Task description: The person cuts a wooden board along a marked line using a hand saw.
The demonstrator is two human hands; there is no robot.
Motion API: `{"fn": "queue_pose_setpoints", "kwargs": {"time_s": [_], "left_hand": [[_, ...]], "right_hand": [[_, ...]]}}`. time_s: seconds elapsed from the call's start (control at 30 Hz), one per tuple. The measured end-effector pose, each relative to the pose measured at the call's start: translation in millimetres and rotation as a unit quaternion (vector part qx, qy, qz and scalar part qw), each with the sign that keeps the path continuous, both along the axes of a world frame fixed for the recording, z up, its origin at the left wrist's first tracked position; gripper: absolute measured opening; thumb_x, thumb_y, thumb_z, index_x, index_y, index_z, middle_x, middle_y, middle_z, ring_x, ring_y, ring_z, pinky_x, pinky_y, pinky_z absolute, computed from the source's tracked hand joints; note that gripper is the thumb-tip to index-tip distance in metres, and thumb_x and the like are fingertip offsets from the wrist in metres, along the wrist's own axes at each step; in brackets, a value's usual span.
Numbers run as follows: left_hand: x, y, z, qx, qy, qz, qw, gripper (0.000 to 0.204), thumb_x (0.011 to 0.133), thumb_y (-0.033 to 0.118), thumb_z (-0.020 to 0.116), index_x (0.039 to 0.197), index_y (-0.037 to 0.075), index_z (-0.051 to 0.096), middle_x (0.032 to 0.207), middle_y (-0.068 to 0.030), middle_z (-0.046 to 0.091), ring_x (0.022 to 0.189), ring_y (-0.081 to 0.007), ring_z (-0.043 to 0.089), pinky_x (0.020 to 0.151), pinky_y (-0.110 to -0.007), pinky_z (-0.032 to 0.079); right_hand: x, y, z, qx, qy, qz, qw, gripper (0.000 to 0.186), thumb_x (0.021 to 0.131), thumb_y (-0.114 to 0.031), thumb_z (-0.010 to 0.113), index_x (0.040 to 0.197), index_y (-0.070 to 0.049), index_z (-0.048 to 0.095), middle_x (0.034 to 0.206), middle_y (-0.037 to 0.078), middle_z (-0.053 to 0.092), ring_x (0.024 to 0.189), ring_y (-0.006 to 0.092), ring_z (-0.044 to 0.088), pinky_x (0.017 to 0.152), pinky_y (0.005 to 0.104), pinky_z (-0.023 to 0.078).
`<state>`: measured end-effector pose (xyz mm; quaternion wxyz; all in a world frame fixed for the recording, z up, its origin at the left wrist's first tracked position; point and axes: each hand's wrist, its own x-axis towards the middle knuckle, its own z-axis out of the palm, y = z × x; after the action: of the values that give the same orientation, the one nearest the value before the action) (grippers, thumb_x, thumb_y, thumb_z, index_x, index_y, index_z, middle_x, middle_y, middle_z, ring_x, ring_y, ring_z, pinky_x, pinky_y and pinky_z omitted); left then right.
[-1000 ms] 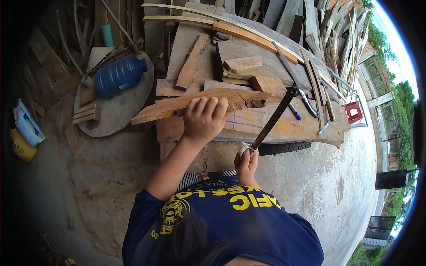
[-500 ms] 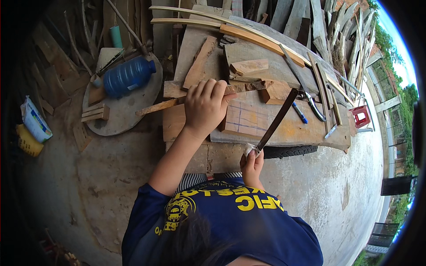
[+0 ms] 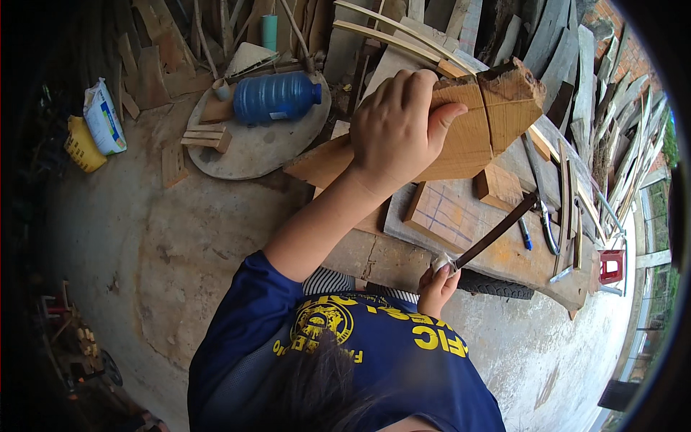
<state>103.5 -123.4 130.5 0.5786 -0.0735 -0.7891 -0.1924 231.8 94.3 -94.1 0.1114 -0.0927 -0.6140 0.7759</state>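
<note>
The left hand grips a thick wooden board in the upper middle of the frame, fingers curled over its top edge and thumb along the near face; the board is lifted and tilted above the worktop. The right hand, lower centre, pinches the white wrapping at the base of a long dark blade, its fingers closed narrowly. The blade stands apart from the board.

As far as can be judged, work on the board is unfinished: a dark line, a cut or a crack, crosses it near the right end, yet the end piece remains attached. The block on the worktop has blue grid lines drawn on it but seems uncut.

The board's face is smooth, warm brown and finely grained; its upper edge is dark, ragged and bark-like, its end angular. The block is squared and paler. The blade looks straight, flat and narrow, the wrapping soft and crumpled.
</note>
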Motion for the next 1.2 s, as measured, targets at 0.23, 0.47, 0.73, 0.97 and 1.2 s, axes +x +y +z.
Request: {"fn": "queue_pose_setpoints", "kwargs": {"time_s": [0.23,0.47,0.73,0.97,1.2], "left_hand": [[-47,41,-13,0.016,-0.303,-0.010,0.953,0.050,0.095,0.050,0.048,0.085,0.001,0.060,0.069,-0.0157,0.065,0.065,-0.0309,0.068,0.050,-0.038,0.053],[-104,60,-96,0.021,-0.530,-0.092,0.843,0.061,0.098,0.049,0.036,0.081,0.000,0.066,0.078,-0.0211,0.068,0.076,-0.0368,0.068,0.066,-0.048,0.054],[-116,62,-137,0.039,-0.569,-0.070,0.818,0.056,0.099,0.043,0.032,0.086,0.002,0.068,0.087,-0.0217,0.068,0.085,-0.0391,0.066,0.076,-0.049,0.051],[-110,49,-148,0.017,-0.345,-0.063,0.936,0.034,0.097,0.033,0.046,0.092,0.004,0.061,0.085,-0.0153,0.067,0.082,-0.0370,0.064,0.075,-0.046,0.049],[-21,40,-7,0.289,-0.396,-0.558,0.670,0.018,0.100,0.014,0.045,0.100,0.002,0.057,0.085,-0.0017,0.057,0.073,-0.0065,0.053,0.066,-0.021,0.044]], "right_hand": [[2,7,8,-0.031,-0.006,0.028,0.999,0.028,0.100,-0.022,0.049,0.125,-0.012,0.042,0.083,-0.004,0.053,0.061,0.0013,0.047,0.049,0.0149,0.039],[4,32,33,0.242,-0.042,0.040,0.969,0.025,0.103,-0.022,0.039,0.115,-0.001,0.044,0.079,0.005,0.056,0.066,0.0133,0.052,0.058,0.0280,0.040],[-6,51,95,0.416,-0.111,0.096,0.897,0.019,0.100,-0.018,0.043,0.096,0.000,0.047,0.070,0.029,0.057,0.069,0.0500,0.055,0.054,0.0473,0.043],[-17,53,117,0.467,-0.097,0.089,0.874,0.016,0.099,-0.016,0.045,0.096,0.000,0.047,0.070,0.027,0.058,0.068,0.0477,0.057,0.055,0.0480,0.043],[-10,63,111,0.470,-0.121,0.083,0.870,0.014,0.097,-0.015,0.048,0.098,-0.001,0.049,0.074,0.027,0.060,0.070,0.0463,0.059,0.056,0.0463,0.046]]}}
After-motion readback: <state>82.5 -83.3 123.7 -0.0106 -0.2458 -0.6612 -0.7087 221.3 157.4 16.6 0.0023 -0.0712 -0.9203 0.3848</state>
